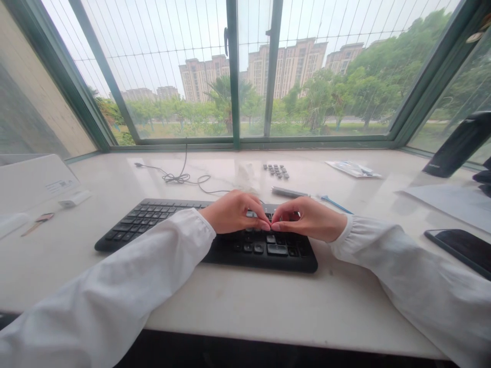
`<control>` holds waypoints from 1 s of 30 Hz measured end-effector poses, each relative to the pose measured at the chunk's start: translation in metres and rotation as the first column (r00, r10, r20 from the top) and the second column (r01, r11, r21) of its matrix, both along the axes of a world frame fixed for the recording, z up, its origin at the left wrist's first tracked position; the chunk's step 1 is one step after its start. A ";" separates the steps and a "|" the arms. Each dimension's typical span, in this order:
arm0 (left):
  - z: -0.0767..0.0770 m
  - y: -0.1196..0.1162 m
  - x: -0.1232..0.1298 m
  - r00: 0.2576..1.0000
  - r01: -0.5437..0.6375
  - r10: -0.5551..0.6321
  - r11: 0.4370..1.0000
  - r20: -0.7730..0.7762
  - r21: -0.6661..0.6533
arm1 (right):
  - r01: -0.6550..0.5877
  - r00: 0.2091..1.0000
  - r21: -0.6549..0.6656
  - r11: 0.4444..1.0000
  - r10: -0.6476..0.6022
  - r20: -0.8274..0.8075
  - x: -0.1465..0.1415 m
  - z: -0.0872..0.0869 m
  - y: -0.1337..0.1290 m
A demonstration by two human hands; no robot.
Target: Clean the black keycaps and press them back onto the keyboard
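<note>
A black keyboard [230, 251] lies at a slant on the pale windowsill counter, its right end nearer to me. Over its right-hand section, my left hand [240, 210] and my right hand [305, 217] meet, thumbs and index fingertips pinched together. Whatever is between the fingertips is too small or hidden to make out. Below them some keys show, while a few spots near the right end look bare of caps. Behind the keyboard sits a group of loose black keycaps [276, 170] in rough rows.
Behind my right hand lie a grey slim tool [289, 192] and a blue stick [335, 204]. A cable [178, 177] coils behind the keyboard. A plastic packet [353, 169], white paper [452, 202] and a phone [464, 248] are at right; a white box [36, 179] and a small brush [38, 223], left.
</note>
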State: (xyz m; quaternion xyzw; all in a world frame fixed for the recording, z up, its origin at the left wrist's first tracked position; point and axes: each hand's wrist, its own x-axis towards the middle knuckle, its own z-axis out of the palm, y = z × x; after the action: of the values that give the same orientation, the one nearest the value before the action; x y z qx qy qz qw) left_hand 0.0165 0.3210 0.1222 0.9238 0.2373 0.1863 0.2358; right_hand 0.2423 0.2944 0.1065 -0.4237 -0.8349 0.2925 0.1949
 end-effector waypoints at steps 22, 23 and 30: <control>0.001 -0.003 0.006 0.970 -0.234 0.217 0.959 -0.114 -0.163 | 0.059 0.998 0.014 0.998 -0.059 0.026 -0.005 0.002 -0.003; 0.001 -0.003 0.006 0.967 -0.242 0.225 0.957 -0.118 -0.160 | 0.053 0.998 0.013 0.998 -0.054 0.024 -0.005 0.002 -0.003; -0.001 -0.006 0.009 0.954 -0.291 0.273 0.943 -0.121 -0.164 | 0.048 0.999 0.025 0.999 -0.049 0.019 -0.003 0.006 -0.003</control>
State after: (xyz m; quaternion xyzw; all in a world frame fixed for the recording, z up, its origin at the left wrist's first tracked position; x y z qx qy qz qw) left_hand 0.0258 0.3151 0.1216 0.8631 0.3941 0.1513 0.2773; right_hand 0.2395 0.2918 0.1123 -0.4442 -0.8296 0.2733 0.1991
